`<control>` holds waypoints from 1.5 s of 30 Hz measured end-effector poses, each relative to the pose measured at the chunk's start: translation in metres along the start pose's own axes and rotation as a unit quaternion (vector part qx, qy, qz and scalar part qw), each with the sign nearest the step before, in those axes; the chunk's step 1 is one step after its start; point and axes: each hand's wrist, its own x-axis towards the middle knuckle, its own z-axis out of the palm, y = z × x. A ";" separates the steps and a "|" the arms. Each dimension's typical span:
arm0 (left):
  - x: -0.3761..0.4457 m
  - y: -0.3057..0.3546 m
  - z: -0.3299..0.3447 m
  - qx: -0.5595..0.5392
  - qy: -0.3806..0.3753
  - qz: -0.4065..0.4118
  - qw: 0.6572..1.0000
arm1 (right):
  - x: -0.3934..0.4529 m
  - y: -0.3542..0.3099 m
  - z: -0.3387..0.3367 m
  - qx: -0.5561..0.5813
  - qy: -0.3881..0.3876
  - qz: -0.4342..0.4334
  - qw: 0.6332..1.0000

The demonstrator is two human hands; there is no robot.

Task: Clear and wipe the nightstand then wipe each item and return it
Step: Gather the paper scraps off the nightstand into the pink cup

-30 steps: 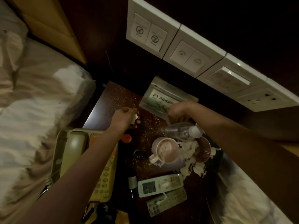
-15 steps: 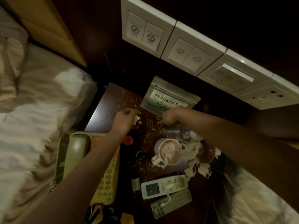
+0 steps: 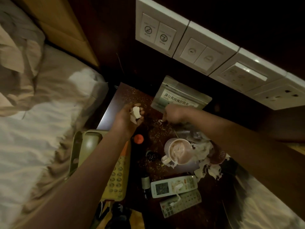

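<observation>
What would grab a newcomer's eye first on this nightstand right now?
Probably the left hand at the centre, gripping white tissue scraps above the glitter-speckled nightstand, with the right hand picking at another scrap beside the tea pouch. Next, the mug stuffed with tissue, torn tissue heaped to its right, and two remotes nearer the camera.

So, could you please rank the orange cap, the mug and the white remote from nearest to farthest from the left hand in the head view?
From the left hand, which holds crumpled tissue:
1. Orange cap, just below the hand beside the phone.
2. Mug, farther right, mid-nightstand.
3. White remote, at the near edge, farthest.
</observation>
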 end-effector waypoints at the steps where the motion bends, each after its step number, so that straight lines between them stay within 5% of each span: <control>1: 0.001 0.001 -0.002 -0.042 0.005 -0.011 0.999 | 0.001 -0.002 0.008 -0.038 0.024 -0.007 0.999; 6: 0.000 0.001 -0.013 -0.108 0.008 -0.035 0.993 | 0.009 -0.008 0.038 -0.155 0.162 -0.039 0.974; 10: -0.001 0.001 -0.022 -0.121 0.000 -0.037 0.992 | 0.021 -0.008 0.053 -0.124 0.205 -0.022 0.971; 14: -0.006 -0.002 -0.025 -0.105 -0.016 -0.028 0.994 | 0.018 -0.011 0.057 0.170 0.251 0.018 0.953; 16: -0.010 -0.003 -0.023 -0.080 -0.023 -0.010 0.997 | -0.006 -0.018 0.056 0.408 0.242 -0.007 0.881; 18: -0.017 -0.007 -0.016 -0.063 -0.034 0.005 0.997 | -0.043 -0.026 0.054 0.522 0.249 -0.062 0.813; 20: -0.027 -0.012 -0.011 -0.054 -0.055 0.007 0.997 | -0.075 -0.034 0.059 0.559 0.248 -0.097 0.786; 25: -0.053 -0.040 -0.005 -0.061 -0.122 -0.030 0.990 | -0.110 -0.038 0.092 0.584 0.175 -0.120 0.784; 30: -0.062 -0.081 -0.012 -0.121 -0.058 -0.053 0.990 | -0.145 -0.018 0.123 0.612 0.221 -0.138 0.746; 35: -0.077 -0.115 -0.020 -0.104 0.030 -0.093 0.990 | -0.163 0.028 0.151 0.555 0.310 -0.023 0.772; 39: -0.075 -0.132 -0.027 0.148 0.089 -0.024 0.985 | -0.161 0.059 0.167 0.414 0.321 0.026 0.852; 42: -0.069 -0.141 -0.028 0.347 0.091 0.052 0.932 | -0.158 0.060 0.164 0.334 0.336 -0.020 0.880; 45: -0.063 -0.147 -0.026 0.510 0.071 0.147 0.845 | -0.142 0.051 0.156 0.259 0.308 -0.023 0.915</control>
